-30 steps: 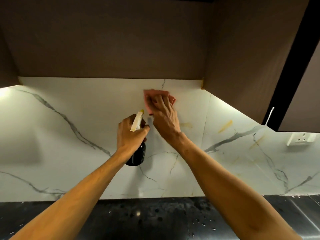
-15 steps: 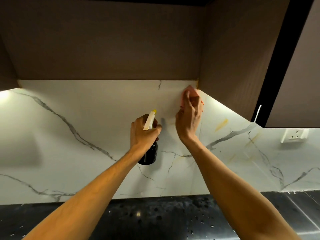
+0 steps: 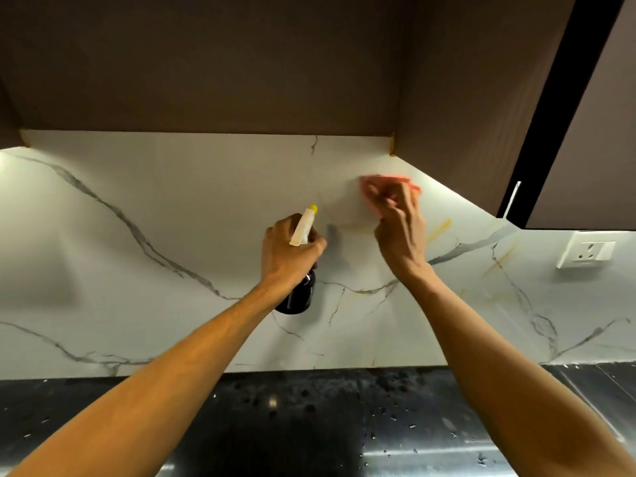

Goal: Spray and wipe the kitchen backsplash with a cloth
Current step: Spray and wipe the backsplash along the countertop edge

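Note:
The white marble backsplash with grey veins fills the middle of the view. My right hand presses a pink cloth flat against it high up, close under the cabinet corner; the hand is blurred by motion. My left hand grips a dark spray bottle with a white trigger head and yellow nozzle, held upright just left of the cloth. Yellowish smears mark the stone right of my right hand, with fainter ones further right.
Dark brown wall cabinets overhang the backsplash, with a lower cabinet block jutting out at right. A white wall socket sits at the far right. Below runs a black countertop speckled with water drops.
My right hand swept the pink cloth rightward along the top of the backsplash into the corner, then slightly down. The left hand with the bottle shifted right with it.

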